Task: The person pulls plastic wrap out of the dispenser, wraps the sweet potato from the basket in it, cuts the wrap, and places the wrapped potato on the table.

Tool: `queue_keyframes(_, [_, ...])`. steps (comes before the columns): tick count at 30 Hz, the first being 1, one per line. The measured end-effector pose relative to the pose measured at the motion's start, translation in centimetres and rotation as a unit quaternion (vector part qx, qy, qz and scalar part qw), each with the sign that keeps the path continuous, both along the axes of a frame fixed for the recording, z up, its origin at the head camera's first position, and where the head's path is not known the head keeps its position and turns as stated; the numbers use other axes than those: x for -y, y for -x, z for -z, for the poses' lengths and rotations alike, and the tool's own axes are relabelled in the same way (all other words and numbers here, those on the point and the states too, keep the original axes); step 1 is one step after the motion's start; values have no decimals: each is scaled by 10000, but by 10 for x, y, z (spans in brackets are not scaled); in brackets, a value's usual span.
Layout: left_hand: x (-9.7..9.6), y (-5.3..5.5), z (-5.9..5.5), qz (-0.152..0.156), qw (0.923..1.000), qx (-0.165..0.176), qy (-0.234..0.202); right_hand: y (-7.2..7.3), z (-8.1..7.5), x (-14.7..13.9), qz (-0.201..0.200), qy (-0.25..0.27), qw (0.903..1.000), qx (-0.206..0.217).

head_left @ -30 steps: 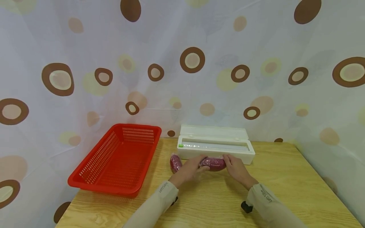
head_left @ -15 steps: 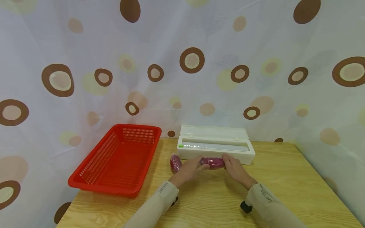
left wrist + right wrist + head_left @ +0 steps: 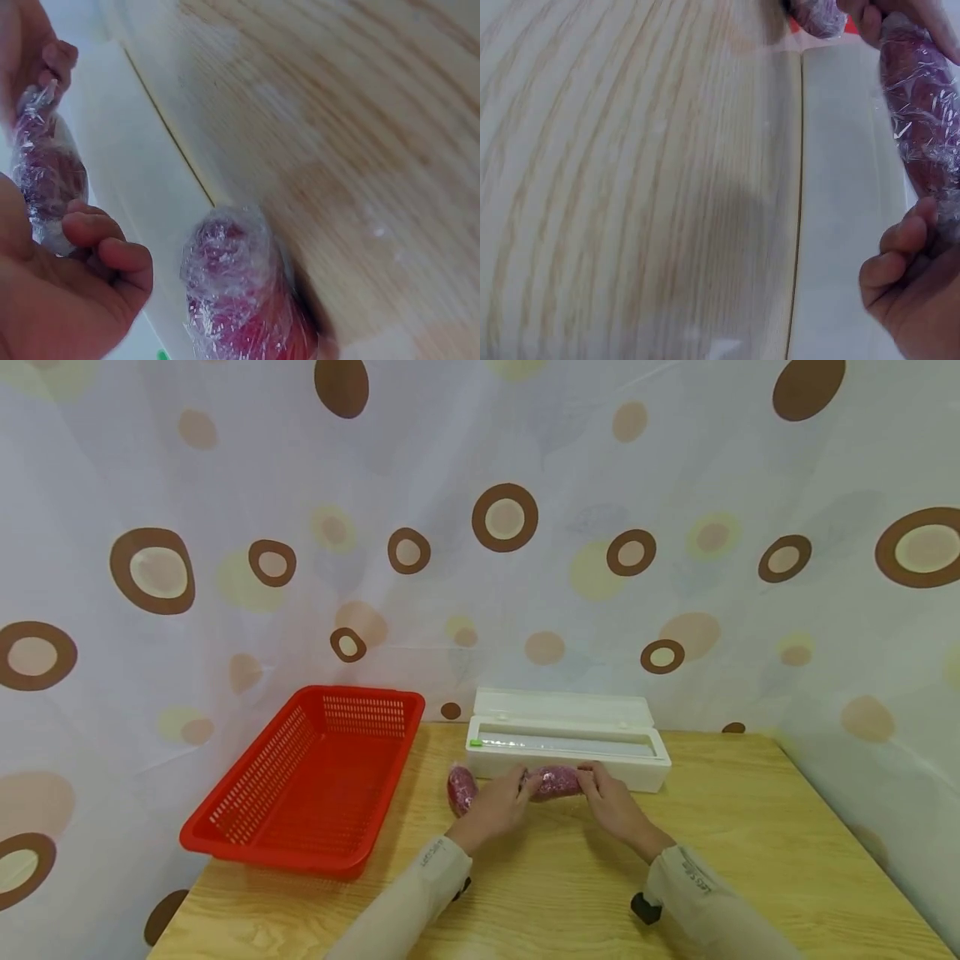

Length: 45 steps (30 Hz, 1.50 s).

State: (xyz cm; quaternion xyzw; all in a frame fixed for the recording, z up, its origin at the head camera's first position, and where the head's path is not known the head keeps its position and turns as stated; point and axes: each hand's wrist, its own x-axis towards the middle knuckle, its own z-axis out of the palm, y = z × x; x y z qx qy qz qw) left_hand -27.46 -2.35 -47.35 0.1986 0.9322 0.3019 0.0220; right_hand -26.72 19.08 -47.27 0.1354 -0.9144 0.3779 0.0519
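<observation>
A purple-red sweet potato [image 3: 555,782], wrapped in clear cling film, is held between both hands in front of a white box. My left hand [image 3: 495,807] grips its left end with thumb and curled fingers. At the other end, the fingers of my right hand [image 3: 613,802] pinch the film-covered tip. In the right wrist view the film on this sweet potato [image 3: 922,112] looks creased and bunched toward the ends. A second wrapped sweet potato [image 3: 240,292] lies on the table beside my left hand, its near end hidden by that hand in the head view.
Behind the hands stands the long white cling film dispenser [image 3: 570,768], lid [image 3: 562,706] raised, with a roll inside and a small green slider [image 3: 476,743]. To the left, a red slotted basket [image 3: 300,860] rests on the wooden table [image 3: 720,827]. A patterned curtain [image 3: 480,602] hangs behind.
The held sweet potato has turned and shifted slightly up and left. My left fingers have closed in around its end, and my right thumb has come round to its near side.
</observation>
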Motion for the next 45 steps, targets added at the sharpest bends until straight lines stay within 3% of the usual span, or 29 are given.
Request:
queue_keyframes(7, [1,1,4,454,9970,-115,620,2,4,-2,132,-292,9994,101])
queue_keyframes(14, [-3,-1,7,274,9980,-44,563,2,7,-3,170,-214,9994,221])
queue_keyframes(21, [-6,0,6,76,9980,38,623,7,10,-4,457,-718,9964,16])
queue_keyframes(30, [-6,3,9,-50,9949,160,1000,9,15,-2,206,-943,9945,407])
queue_keyframes(38, [5,4,6,56,9969,-3,783,2,7,-9,149,-936,9953,198])
queue_keyframes(42, [16,1,0,-13,9985,46,537,-3,3,-18,228,-1118,9934,84])
queue_keyframes(45, [25,-2,-6,-119,9981,-128,590,-8,1,-25,327,-1338,9905,-26])
